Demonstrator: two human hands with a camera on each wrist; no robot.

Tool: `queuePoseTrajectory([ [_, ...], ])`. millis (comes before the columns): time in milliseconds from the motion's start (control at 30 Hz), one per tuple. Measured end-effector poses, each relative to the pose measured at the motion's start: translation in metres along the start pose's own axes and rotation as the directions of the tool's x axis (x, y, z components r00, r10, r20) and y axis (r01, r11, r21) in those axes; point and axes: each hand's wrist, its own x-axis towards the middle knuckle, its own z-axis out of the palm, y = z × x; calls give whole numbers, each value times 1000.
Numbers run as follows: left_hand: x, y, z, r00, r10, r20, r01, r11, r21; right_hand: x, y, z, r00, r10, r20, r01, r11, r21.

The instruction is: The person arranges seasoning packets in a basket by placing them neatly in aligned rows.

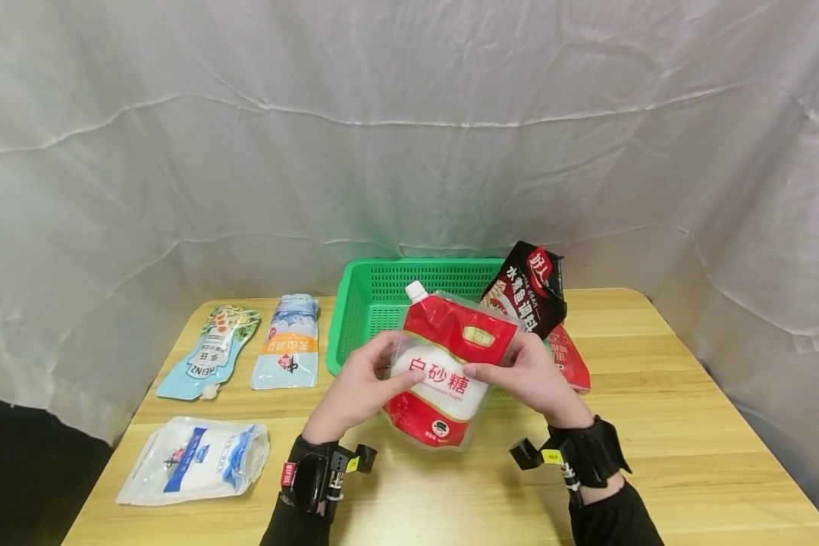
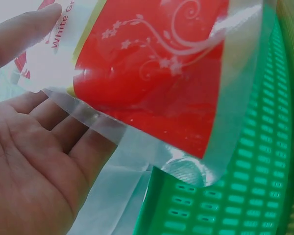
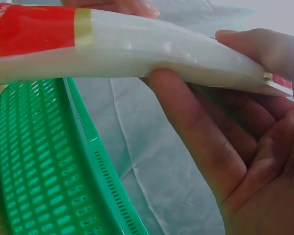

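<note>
**Sugar pouch held over the basket's front edge**

Three pouches [image 1: 239,353] are laid flat at the counter's [image 1: 689,455] left. The red-and-white sugar pouch [image 1: 444,371] is gripped on one side by the left hand [image 1: 358,390] and on the other by the right hand [image 1: 528,375], thumbs on its face, in front of the green basket [image 1: 368,303]. A dark packet [image 1: 528,292] is propped at the basket's right.

Red-white sugar pouch [image 1: 442,371], upright, held
</note>
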Motion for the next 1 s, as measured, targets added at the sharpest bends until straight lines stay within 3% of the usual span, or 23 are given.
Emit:
queuePoseTrajectory([
  [233,1,0,3,1000,-4,29,4,1000,-8,-2,-2,-2,1000,-3,26,3,1000,-19],
  [533,3,-1,10,999,-11,-49,12,1000,14,-4,-9,-4,1000,-5,4,6,990,-141],
  [700,3,-2,12,996,-17,-88,17,1000,4,2,-27,-10,1000,-25,-14,21,973,-232],
  [800,3,-2,13,995,-28,-97,28,1000,-4,9,-43,-16,997,-78,-16,72,965,-251],
  [933,4,-4,14,996,-28,-87,29,1000,9,18,-64,-24,991,-133,30,135,939,-317],
  [1000,4,-6,15,996,-27,-80,28,1000,13,24,-73,-25,991,-114,74,134,906,-401],
])
